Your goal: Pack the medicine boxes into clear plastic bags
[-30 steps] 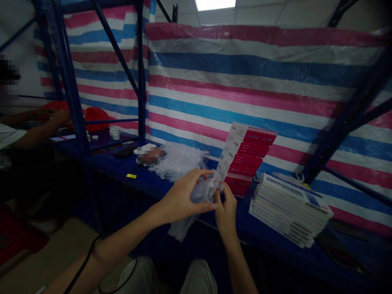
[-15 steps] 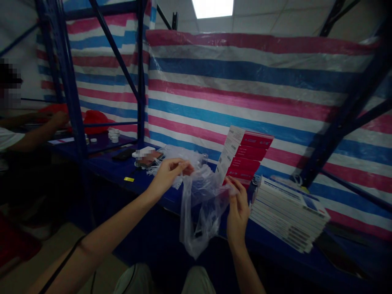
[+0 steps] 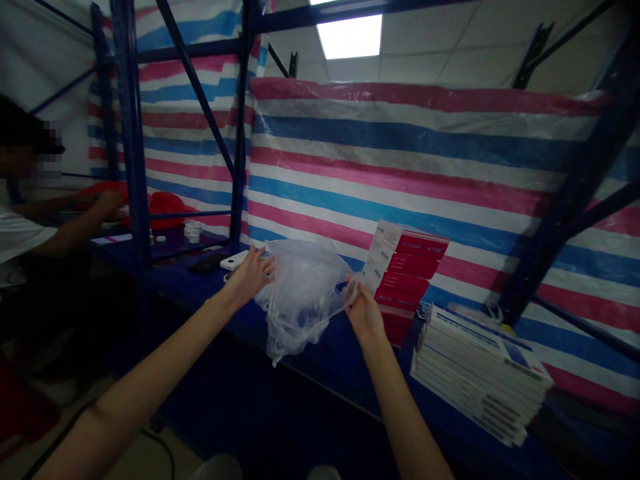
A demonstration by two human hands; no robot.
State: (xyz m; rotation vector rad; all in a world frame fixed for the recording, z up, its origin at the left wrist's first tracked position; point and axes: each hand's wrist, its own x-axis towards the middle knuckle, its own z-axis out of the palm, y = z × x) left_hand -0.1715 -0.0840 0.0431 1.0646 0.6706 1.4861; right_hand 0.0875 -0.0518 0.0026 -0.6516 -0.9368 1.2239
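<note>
A thin, clear plastic bag is spread and puffed out over the blue table between my two hands, its loose lower end drooping at the table's front. My left hand is at the bag's left edge, fingers bent against the film. On the right side, my right hand pinches the bag's edge between thumb and fingers. Just behind that hand stands a tall stack of red and white boxes. The bag hides part of the table behind it.
Flat white boxes are piled at the right. A white object, a dark flat item and small white jars lie left. Blue rack posts frame the table; a co-worker's arm reaches in at far left.
The bag has gone from hanging gathered low between my hands to spread out farther back over the table. My hands have moved farther apart, the left one leftward. The view has tilted up slightly.
</note>
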